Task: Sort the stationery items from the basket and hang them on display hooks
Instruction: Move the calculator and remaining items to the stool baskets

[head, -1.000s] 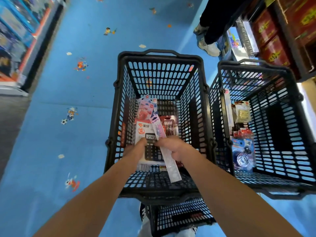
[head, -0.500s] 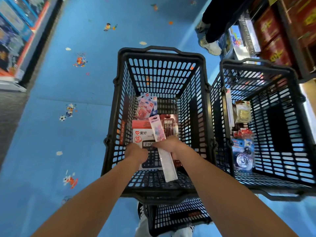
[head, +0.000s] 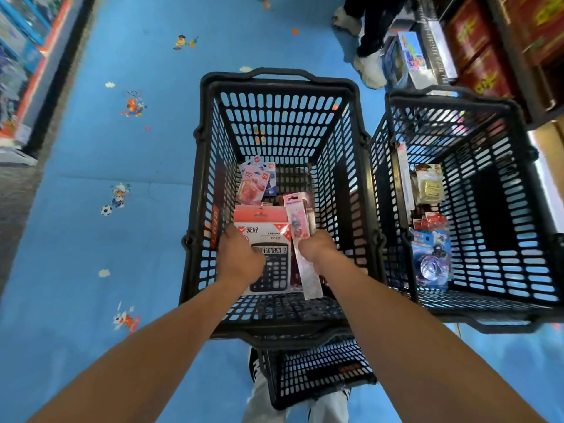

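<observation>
Both my hands reach down into a black plastic basket (head: 279, 83) on the blue floor. My left hand (head: 239, 256) grips the left edge of a boxed calculator (head: 268, 236) with a red and white pack. My right hand (head: 317, 248) is shut on a long narrow pink and clear ruler pack (head: 297, 221), held upright beside the calculator. Behind them lie pink and blue small stationery packs (head: 258, 181). What lies under the calculator is hidden.
A second black basket (head: 451, 99) stands to the right with toy and stationery packs (head: 430, 251) along its left side. Another person's legs and white shoes (head: 369, 68) stand at the top right by red shelves (head: 488, 56). Shelving (head: 21, 56) lines the left.
Both hands have gone deeper into the basket. My left hand has closed on the calculator box; my right hand has kept the ruler pack and lowered it.
</observation>
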Demonstrator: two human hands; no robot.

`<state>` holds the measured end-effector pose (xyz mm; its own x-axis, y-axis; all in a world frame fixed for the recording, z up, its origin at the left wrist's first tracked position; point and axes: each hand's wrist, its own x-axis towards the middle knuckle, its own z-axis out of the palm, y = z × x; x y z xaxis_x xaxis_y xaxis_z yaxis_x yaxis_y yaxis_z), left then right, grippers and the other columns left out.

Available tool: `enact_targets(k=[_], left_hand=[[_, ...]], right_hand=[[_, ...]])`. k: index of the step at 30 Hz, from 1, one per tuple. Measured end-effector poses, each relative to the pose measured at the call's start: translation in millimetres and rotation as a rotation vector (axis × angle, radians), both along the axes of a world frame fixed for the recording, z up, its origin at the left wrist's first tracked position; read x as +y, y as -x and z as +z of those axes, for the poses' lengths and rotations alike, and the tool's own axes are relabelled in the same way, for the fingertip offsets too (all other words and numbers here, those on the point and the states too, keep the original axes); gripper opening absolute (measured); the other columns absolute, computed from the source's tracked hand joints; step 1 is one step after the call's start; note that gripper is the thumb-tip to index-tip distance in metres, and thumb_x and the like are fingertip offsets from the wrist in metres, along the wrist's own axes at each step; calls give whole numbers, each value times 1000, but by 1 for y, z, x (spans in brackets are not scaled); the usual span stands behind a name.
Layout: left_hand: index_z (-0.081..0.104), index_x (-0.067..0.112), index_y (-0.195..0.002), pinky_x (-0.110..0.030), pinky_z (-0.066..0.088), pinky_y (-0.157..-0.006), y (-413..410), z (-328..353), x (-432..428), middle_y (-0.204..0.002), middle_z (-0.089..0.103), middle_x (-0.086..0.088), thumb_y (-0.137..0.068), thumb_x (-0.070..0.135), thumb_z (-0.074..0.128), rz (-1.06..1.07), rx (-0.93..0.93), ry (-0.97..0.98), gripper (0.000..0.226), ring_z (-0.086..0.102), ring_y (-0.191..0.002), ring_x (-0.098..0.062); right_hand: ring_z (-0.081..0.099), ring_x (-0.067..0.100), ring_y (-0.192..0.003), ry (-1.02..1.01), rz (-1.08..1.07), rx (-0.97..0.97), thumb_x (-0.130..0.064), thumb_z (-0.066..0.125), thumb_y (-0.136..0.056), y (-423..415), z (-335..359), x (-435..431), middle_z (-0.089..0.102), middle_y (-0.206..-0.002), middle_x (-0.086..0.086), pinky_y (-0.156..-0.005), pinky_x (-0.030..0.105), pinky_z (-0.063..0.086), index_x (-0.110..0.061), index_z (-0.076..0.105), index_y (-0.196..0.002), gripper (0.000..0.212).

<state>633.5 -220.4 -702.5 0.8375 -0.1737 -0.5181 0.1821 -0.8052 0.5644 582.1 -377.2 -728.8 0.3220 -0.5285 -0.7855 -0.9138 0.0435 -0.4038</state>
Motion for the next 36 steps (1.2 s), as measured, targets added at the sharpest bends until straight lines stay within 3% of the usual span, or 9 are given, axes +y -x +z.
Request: enact_targets(k=[4,8,12,19,22,24,29,33,36], left_hand=[[38,4,-146,-48,56,-100,-5,6,-3,-141,50,-18,-87,5,69,-104,-104,-25,66,57,-126,-34],[36,5,-146,-48,52,-102,-7,14,-11,-145,44,-17,-90,14,70,-179,-136,-81,66,55,-125,-36],[36,6,-149,-47,48,-104,-8,29,-24,-146,46,-15,-89,20,71,-220,-193,-75,72,50,-132,-34],[50,7,-141,-49,43,-111,-11,84,-68,-138,53,-12,-91,16,67,-284,-318,73,54,49,-130,-30],[55,6,-133,-38,41,-106,-3,107,-97,-122,50,-5,-90,11,68,-314,-390,187,45,49,-121,-25],[55,7,-134,-28,36,-101,8,120,-122,-126,50,-7,-90,9,68,-352,-404,228,46,49,-120,-21],[51,5,-134,-40,44,-103,61,130,-193,-129,43,-10,-95,16,66,-502,-401,346,44,50,-120,-28],[47,8,-140,-32,42,-97,116,112,-246,-134,43,-9,-96,21,66,-571,-292,336,50,51,-118,-25],[44,6,-143,-38,46,-102,148,88,-280,-143,45,-12,-96,19,65,-545,-97,262,53,50,-129,-30]], right_hand=[[66,34,-106,12,23,18,-17,60,-95,-2,3,1,69,-119,15,-86,37,55,-6,66,-123,30],[62,34,-117,69,108,21,-24,64,-94,-3,20,-4,63,-129,14,-90,36,52,-5,53,-132,43],[65,30,-111,120,276,-28,-26,65,-94,-3,49,-12,67,-122,10,-82,31,50,-9,62,-115,27],[64,23,-94,431,573,-434,-18,61,-94,13,122,-39,69,-101,3,-79,35,53,-16,64,-107,14],[63,20,-93,501,494,-621,-14,62,-94,35,145,-69,68,-105,3,-80,32,50,-15,67,-107,13],[63,20,-90,527,355,-665,-13,64,-94,56,152,-98,66,-110,4,-82,31,49,-13,66,-112,18],[62,24,-85,523,77,-571,-13,67,-90,115,142,-181,64,-110,7,-82,36,52,-8,62,-116,27],[57,23,-86,508,145,-293,-24,73,-86,166,113,-237,62,-100,3,-71,34,43,-8,59,-114,36],[63,33,-111,235,155,-156,-17,78,-84,192,82,-264,63,-125,18,-91,43,54,-3,52,-133,57]])
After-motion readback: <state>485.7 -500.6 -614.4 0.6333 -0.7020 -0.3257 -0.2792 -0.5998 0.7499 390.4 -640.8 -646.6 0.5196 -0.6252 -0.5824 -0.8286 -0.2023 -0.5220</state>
